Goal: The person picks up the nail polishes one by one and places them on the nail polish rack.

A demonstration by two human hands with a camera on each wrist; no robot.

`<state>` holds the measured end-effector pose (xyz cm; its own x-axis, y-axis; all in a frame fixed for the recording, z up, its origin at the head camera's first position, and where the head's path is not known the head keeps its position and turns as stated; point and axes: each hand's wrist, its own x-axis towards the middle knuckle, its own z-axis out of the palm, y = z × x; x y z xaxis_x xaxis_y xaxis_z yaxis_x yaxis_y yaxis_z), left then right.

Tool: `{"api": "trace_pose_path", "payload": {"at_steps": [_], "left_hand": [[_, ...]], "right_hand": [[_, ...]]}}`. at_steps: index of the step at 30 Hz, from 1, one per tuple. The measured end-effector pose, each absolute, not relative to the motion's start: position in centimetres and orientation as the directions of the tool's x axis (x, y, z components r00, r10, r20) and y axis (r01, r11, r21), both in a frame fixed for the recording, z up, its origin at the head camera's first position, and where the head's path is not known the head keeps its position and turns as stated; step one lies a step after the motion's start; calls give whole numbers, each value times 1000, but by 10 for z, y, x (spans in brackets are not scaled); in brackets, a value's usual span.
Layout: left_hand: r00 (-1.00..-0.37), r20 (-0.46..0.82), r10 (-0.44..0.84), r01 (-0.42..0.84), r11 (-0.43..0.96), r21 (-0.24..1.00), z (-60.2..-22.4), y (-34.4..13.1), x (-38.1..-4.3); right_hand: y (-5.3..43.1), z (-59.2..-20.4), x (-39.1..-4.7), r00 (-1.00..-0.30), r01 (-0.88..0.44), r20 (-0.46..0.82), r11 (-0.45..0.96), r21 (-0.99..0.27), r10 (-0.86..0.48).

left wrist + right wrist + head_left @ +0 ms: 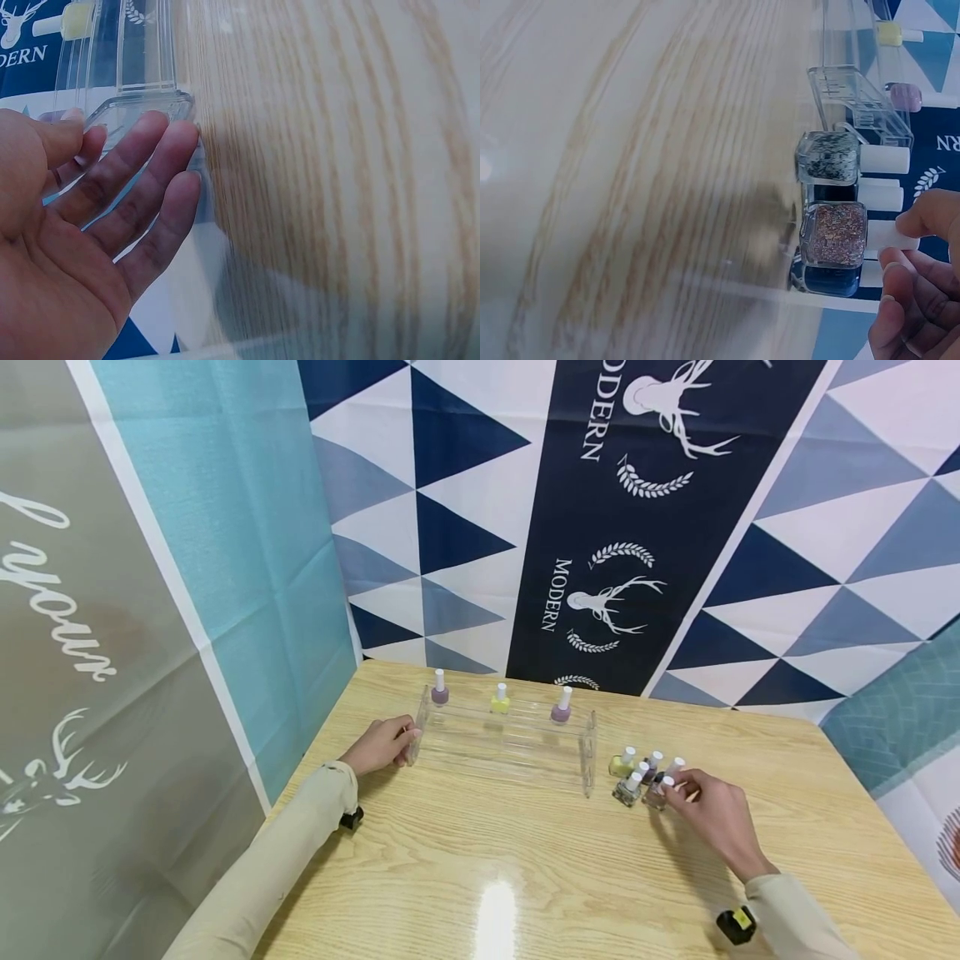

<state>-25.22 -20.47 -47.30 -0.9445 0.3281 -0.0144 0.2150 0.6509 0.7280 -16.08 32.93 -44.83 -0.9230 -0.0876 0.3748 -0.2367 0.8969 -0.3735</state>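
A clear acrylic tiered rack (502, 743) stands on the table, with two mauve nail polish bottles (439, 693) (561, 712) and a yellow nail polish bottle (500, 702) upright along its top tier. At the rack's left end panel, my left hand (381, 745) holds the edge between thumb and fingers. To the right of the rack, my right hand (716, 814) pinches the white cap of a glitter nail polish bottle (836, 236). That bottle is at the near side of a tight group, beside a black-flecked clear bottle (829, 157). Darker bottles are partly hidden behind it.
A yellow-green bottle (621, 765) stands at the group's left, close to the rack's right end. Patterned cloth (450, 510) hangs behind the wooden table (420, 877), and another cloth (187, 693) hangs along the left edge.
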Motion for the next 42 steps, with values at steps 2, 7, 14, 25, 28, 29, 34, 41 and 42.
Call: {"api": "trace_pose_path", "payload": {"at_steps": [2,7,14,25,28,29,34,41,42], "left_hand": [[-944,-11,328,216,648,731,-473,-205,-252],[-946,-11,324,213,647,732,-472,-204,-251],[-946,-10,325,217,653,726,-473,-205,-253],[-947,-13,320,211,656,725,-471,-204,-251],[-947,-9,321,215,656,724,-471,-204,-251],[-947,-9,321,215,656,724,-471,-204,-251],[-947,-11,321,213,652,728,-473,-204,-252],[-948,-18,318,205,650,732,-472,-204,-252],[-948,-18,317,203,651,731,-472,-204,-252]], "right_hand": [[329,-446,-160,-923,-238,376,895,-377,-87],[326,-439,-158,-920,-243,383,892,-381,-87],[322,-426,-158,-910,-255,407,888,-383,-86],[319,-410,-156,-901,-267,424,887,-378,-90],[317,-407,-156,-898,-270,430,886,-377,-91],[317,-405,-156,-897,-272,433,886,-375,-92],[314,-398,-157,-890,-273,447,889,-368,-89],[310,-391,-158,-892,-276,443,887,-369,-93],[309,-391,-159,-891,-280,443,886,-369,-97]]}}
